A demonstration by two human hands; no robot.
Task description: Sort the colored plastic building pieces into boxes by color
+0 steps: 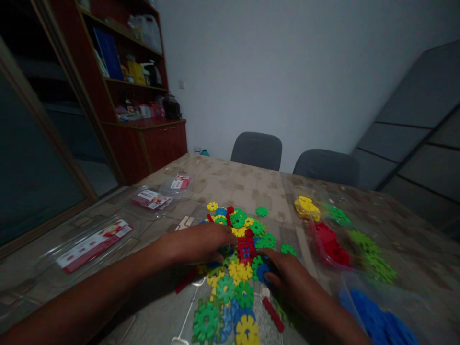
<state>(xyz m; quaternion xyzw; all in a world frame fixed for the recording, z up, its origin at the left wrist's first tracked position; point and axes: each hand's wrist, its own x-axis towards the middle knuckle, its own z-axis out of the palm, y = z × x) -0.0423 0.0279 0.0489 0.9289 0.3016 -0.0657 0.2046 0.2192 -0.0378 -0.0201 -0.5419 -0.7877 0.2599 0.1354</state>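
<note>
A mixed pile of notched plastic discs in green, yellow and blue lies on the table before me. My left hand (212, 240) reaches over the left side of the pile, its fingers stretched out and the thumb lower; some fingertips are hidden among pieces. At the right side, my right hand (282, 268) has finger and thumb apart beside a blue disc (262, 271). Between the hands sits a red lattice piece (246, 249). Nearer me lie yellow discs (240, 271), a large green disc (206, 320) and a red strip (273, 314).
To the right, clear containers hold yellow pieces (307, 208), red pieces (330, 245) and blue pieces (377, 316); green pieces (372, 256) lie there too. Clear labelled plastic packs (95, 244) rest at the left. Two grey chairs (257, 149) stand beyond the table.
</note>
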